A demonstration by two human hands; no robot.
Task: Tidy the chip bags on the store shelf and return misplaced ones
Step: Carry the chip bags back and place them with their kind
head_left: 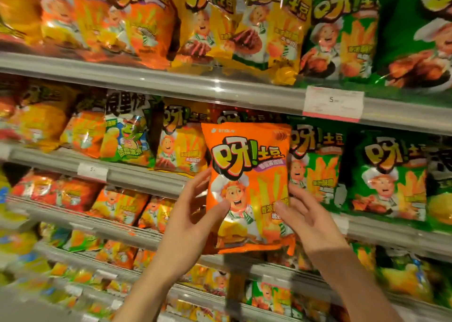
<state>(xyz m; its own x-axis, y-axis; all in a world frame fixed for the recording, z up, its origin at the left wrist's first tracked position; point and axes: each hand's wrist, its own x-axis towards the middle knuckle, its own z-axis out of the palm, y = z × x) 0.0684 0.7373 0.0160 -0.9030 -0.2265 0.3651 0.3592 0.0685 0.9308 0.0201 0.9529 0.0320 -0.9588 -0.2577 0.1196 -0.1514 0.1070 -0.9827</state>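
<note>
Item: orange chip bag [247, 174], upright before the shelf [151, 86] | left hand [195, 214], right hand [305, 216]: we grip its lower sides, thumbs in front.

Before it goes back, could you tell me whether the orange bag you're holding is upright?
Upright: the orange bag has its logo on top, gripped by left hand and right hand.
</note>
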